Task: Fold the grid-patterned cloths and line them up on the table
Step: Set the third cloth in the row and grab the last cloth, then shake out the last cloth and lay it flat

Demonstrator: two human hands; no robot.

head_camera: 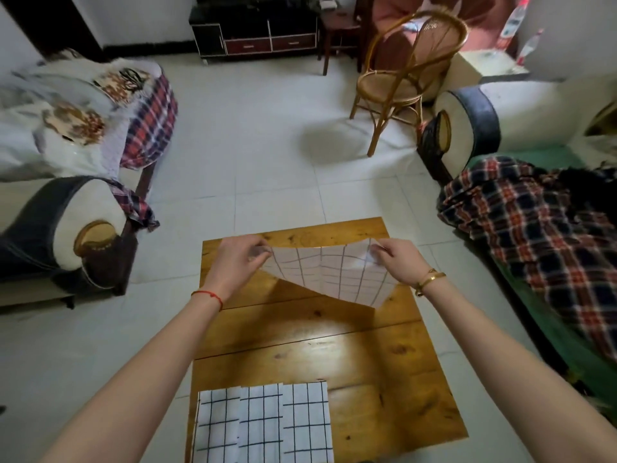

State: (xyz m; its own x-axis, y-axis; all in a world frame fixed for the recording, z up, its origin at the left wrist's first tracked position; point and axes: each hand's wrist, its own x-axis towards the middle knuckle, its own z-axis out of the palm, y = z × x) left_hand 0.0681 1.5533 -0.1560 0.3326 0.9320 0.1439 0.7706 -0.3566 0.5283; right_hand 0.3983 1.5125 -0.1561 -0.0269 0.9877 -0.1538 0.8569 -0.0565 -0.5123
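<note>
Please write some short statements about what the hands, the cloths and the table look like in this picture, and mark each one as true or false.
1. Both hands hold one grid-patterned cloth up over the table. True: the left hand and the right hand pinch the top corners of the held cloth.
2. The held cloth lies flat on the wooden table. False: it hangs in the air, its lower corner pointing down.
3. Folded cloths lie in a row at the near edge of the table. True.
4. The folded cloths are plain red. False: they are white with dark grid lines.
5. A rattan chair stands on the floor beyond the table. True.
</note>
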